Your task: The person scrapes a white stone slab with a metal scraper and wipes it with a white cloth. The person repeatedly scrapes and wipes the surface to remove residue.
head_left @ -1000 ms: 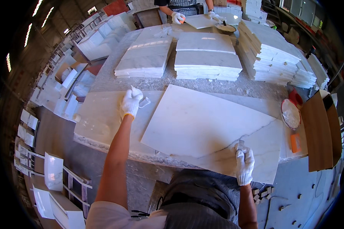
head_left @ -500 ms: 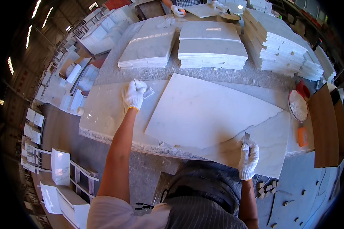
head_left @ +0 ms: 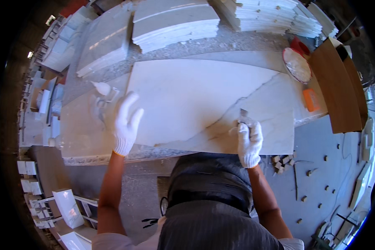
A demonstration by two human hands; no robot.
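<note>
A large white marble slab (head_left: 183, 100) with a grey diagonal vein lies on the bench in front of me. My left hand (head_left: 126, 121), in a white knitted glove, is at the slab's left edge with its fingers spread. It holds nothing; whether it touches the slab I cannot tell. Just beyond it a small white squeeze bottle (head_left: 101, 88) with a pointed tip rests on the bench. My right hand (head_left: 249, 141), gloved too, is closed around a small scraper with a flat metal blade (head_left: 243, 113), over the right part of the slab near the vein.
Stacks of marble slabs (head_left: 177, 23) stand along the back. At the right are a red-rimmed bowl of white paste (head_left: 298, 66), an orange block (head_left: 310, 100) and a brown cardboard box (head_left: 337, 87). Small blocks (head_left: 282, 162) lie on the floor past the bench's front edge (head_left: 112, 157).
My left hand has left the white bottle and come to the slab's left edge, its fingers now spread. The slab lies straighter along the bench. My right hand still holds the scraper. The view has shifted.
</note>
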